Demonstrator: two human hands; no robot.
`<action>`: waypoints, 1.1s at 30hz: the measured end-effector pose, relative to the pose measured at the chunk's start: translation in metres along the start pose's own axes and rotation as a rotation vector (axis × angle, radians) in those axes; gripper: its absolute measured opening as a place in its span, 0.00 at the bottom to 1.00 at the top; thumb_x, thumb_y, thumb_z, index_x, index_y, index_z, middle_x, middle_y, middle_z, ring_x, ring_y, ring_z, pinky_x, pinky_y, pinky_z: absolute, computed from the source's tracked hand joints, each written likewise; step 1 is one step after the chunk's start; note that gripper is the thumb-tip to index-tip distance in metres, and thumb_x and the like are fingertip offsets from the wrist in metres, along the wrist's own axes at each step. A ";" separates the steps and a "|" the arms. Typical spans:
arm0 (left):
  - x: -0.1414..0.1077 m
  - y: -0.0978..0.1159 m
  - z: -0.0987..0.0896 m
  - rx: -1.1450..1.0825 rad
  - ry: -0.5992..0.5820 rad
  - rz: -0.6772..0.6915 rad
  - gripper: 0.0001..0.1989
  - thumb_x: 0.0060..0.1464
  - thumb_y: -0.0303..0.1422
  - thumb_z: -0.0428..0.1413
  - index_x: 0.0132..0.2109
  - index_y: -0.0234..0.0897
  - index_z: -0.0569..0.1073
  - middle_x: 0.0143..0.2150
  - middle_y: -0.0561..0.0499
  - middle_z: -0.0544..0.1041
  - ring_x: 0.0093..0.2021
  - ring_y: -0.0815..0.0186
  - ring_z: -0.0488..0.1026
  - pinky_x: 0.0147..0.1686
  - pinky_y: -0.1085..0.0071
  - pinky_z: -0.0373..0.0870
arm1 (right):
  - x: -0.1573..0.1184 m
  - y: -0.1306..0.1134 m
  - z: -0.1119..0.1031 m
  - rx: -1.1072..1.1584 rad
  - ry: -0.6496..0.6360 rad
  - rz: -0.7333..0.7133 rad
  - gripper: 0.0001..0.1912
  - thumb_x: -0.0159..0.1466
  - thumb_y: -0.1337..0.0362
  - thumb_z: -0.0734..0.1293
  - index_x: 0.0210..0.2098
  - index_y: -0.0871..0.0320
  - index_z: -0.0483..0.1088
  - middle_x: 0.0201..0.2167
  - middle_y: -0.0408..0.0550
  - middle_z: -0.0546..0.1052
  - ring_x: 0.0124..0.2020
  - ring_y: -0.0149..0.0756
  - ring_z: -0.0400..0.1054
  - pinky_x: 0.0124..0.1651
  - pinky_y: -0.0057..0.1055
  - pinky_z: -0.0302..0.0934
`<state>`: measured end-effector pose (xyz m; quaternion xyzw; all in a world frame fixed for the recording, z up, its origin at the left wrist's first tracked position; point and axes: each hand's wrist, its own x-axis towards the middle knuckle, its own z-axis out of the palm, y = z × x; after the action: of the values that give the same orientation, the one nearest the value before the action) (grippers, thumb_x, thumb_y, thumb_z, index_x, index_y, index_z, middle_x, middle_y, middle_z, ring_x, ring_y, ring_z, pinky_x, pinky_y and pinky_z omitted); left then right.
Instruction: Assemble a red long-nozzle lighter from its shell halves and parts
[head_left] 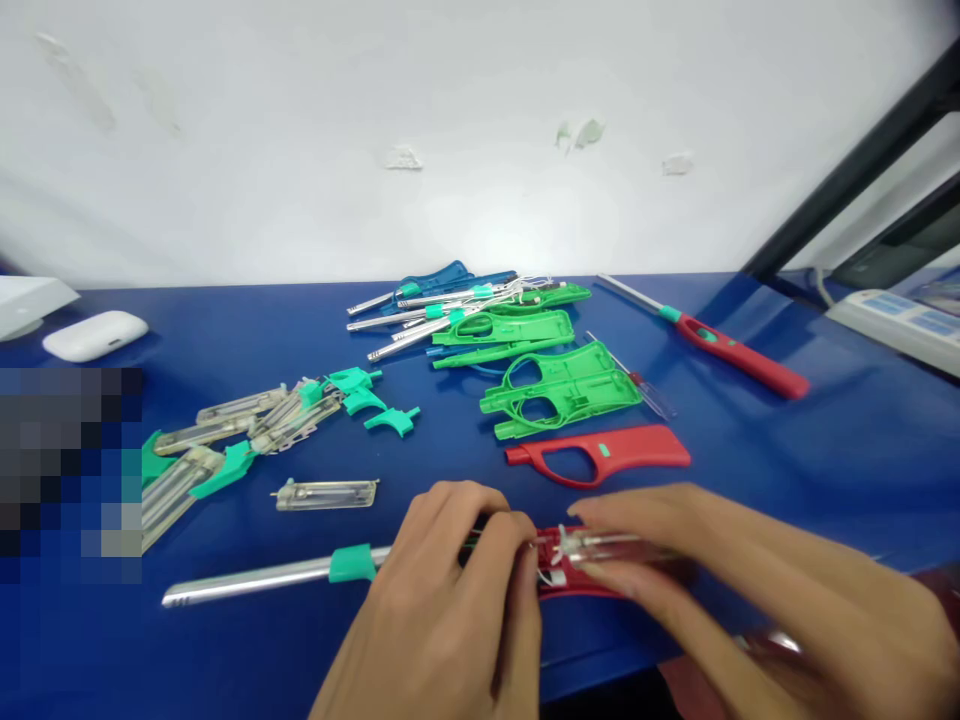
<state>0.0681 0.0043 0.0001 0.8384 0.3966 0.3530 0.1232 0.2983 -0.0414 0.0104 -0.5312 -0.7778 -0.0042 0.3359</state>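
My left hand [450, 580] is closed over the front part of an opened red lighter shell [583, 583]. From under its fingers a silver lighter tube [259, 580] with a green trigger [351, 563] points left. A clear fuel tank [604, 546] is pinched between the thumb and fingers of my right hand [697, 540], over the shell's handle end. White wire shows inside the shell; my left fingers hide its front. Beyond my hands lies a red half shell [649, 446], and to the left rests another clear fuel tank [327, 495].
Green half shells [600, 385] and silver tubes [390, 345] are piled toward the wall. A screwdriver [652, 396] lies beside them. At left are several fuel tanks [225, 405] and green triggers [394, 420]. A whole red lighter [742, 362] and a power strip [896, 325] are at right.
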 end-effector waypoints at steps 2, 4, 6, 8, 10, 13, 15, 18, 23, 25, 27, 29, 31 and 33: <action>-0.001 -0.002 0.001 -0.001 -0.006 0.002 0.12 0.73 0.22 0.51 0.47 0.41 0.78 0.45 0.51 0.81 0.43 0.63 0.80 0.46 0.64 0.82 | 0.004 0.003 0.001 0.080 0.036 0.128 0.07 0.79 0.55 0.69 0.54 0.36 0.76 0.47 0.28 0.88 0.43 0.30 0.87 0.56 0.19 0.78; 0.000 -0.003 0.002 0.001 0.008 0.029 0.12 0.73 0.22 0.51 0.47 0.41 0.78 0.45 0.51 0.82 0.43 0.63 0.80 0.46 0.64 0.81 | 0.007 0.006 0.004 0.140 0.058 0.194 0.04 0.78 0.55 0.71 0.51 0.36 0.78 0.44 0.27 0.88 0.41 0.28 0.86 0.51 0.15 0.78; 0.002 -0.004 0.002 0.025 0.025 0.084 0.13 0.73 0.21 0.52 0.48 0.39 0.79 0.44 0.50 0.82 0.44 0.63 0.80 0.46 0.64 0.81 | 0.009 0.007 0.008 0.154 0.099 0.217 0.03 0.78 0.55 0.71 0.49 0.39 0.80 0.42 0.29 0.89 0.39 0.27 0.86 0.47 0.14 0.78; 0.005 -0.003 -0.001 0.083 0.030 0.133 0.14 0.72 0.21 0.52 0.48 0.39 0.80 0.43 0.50 0.83 0.44 0.61 0.81 0.46 0.61 0.81 | 0.009 0.008 0.012 0.163 0.154 0.239 0.04 0.77 0.56 0.72 0.47 0.42 0.81 0.41 0.32 0.89 0.36 0.29 0.86 0.42 0.14 0.78; 0.012 0.000 -0.006 0.158 -0.018 0.152 0.15 0.73 0.22 0.51 0.47 0.39 0.82 0.42 0.49 0.84 0.43 0.57 0.83 0.45 0.56 0.82 | 0.009 0.007 0.015 0.181 0.188 0.254 0.03 0.76 0.56 0.73 0.46 0.43 0.82 0.40 0.33 0.89 0.35 0.29 0.86 0.41 0.15 0.78; 0.023 0.005 -0.016 0.250 -0.107 0.185 0.17 0.71 0.24 0.50 0.41 0.40 0.83 0.39 0.47 0.84 0.40 0.50 0.84 0.40 0.49 0.84 | 0.008 0.006 0.017 0.224 0.195 0.243 0.05 0.76 0.60 0.73 0.49 0.42 0.80 0.40 0.31 0.89 0.35 0.28 0.86 0.47 0.16 0.79; 0.031 0.007 -0.020 0.317 -0.156 0.221 0.17 0.65 0.21 0.50 0.38 0.39 0.82 0.37 0.45 0.84 0.37 0.48 0.84 0.37 0.46 0.85 | 0.008 0.006 0.018 0.235 0.207 0.231 0.07 0.76 0.63 0.73 0.51 0.42 0.80 0.41 0.31 0.89 0.36 0.28 0.86 0.50 0.17 0.79; 0.040 0.008 -0.024 0.415 -0.231 0.254 0.17 0.57 0.19 0.50 0.36 0.39 0.82 0.37 0.43 0.84 0.36 0.47 0.84 0.36 0.44 0.86 | 0.009 0.006 0.019 0.253 0.228 0.240 0.08 0.76 0.64 0.72 0.52 0.43 0.79 0.41 0.31 0.89 0.37 0.27 0.86 0.49 0.15 0.78; 0.047 0.008 -0.025 0.472 -0.441 0.252 0.23 0.52 0.17 0.48 0.39 0.43 0.84 0.40 0.46 0.87 0.39 0.47 0.86 0.40 0.46 0.87 | 0.009 0.007 0.020 0.273 0.265 0.281 0.05 0.76 0.62 0.74 0.49 0.43 0.79 0.38 0.28 0.88 0.33 0.22 0.84 0.41 0.09 0.74; 0.048 0.011 -0.023 0.483 -0.464 0.242 0.22 0.54 0.18 0.47 0.39 0.43 0.84 0.40 0.46 0.87 0.38 0.47 0.86 0.38 0.49 0.86 | 0.009 0.007 0.021 0.283 0.271 0.287 0.05 0.76 0.61 0.74 0.50 0.43 0.79 0.38 0.28 0.88 0.32 0.22 0.84 0.35 0.09 0.72; 0.049 0.014 -0.019 0.501 -0.405 0.241 0.22 0.60 0.20 0.45 0.36 0.42 0.82 0.36 0.44 0.85 0.34 0.48 0.85 0.34 0.53 0.83 | 0.009 0.007 0.021 0.291 0.272 0.283 0.05 0.76 0.62 0.74 0.50 0.44 0.80 0.38 0.29 0.89 0.32 0.24 0.84 0.33 0.11 0.73; 0.051 0.018 -0.016 0.522 -0.341 0.248 0.22 0.64 0.21 0.44 0.34 0.42 0.80 0.33 0.44 0.84 0.29 0.51 0.82 0.29 0.57 0.78 | 0.009 0.007 0.021 0.298 0.270 0.276 0.05 0.76 0.63 0.73 0.50 0.46 0.80 0.39 0.31 0.89 0.32 0.26 0.85 0.33 0.14 0.74; 0.053 0.021 -0.013 0.538 -0.296 0.261 0.21 0.64 0.21 0.44 0.32 0.42 0.78 0.31 0.44 0.82 0.25 0.54 0.79 0.25 0.61 0.73 | 0.010 0.007 0.021 0.302 0.271 0.273 0.05 0.76 0.63 0.73 0.49 0.47 0.81 0.40 0.33 0.90 0.32 0.28 0.85 0.33 0.16 0.76; 0.054 0.023 -0.013 0.558 -0.263 0.262 0.21 0.62 0.20 0.44 0.30 0.42 0.76 0.28 0.45 0.81 0.21 0.57 0.76 0.22 0.63 0.68 | 0.010 0.007 0.021 0.304 0.271 0.270 0.05 0.75 0.64 0.73 0.49 0.48 0.81 0.40 0.34 0.90 0.32 0.29 0.85 0.32 0.17 0.76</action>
<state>0.0963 0.0286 0.0470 0.9220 0.3477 0.1323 -0.1073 0.2909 -0.0222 -0.0031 -0.5685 -0.6390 0.0866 0.5109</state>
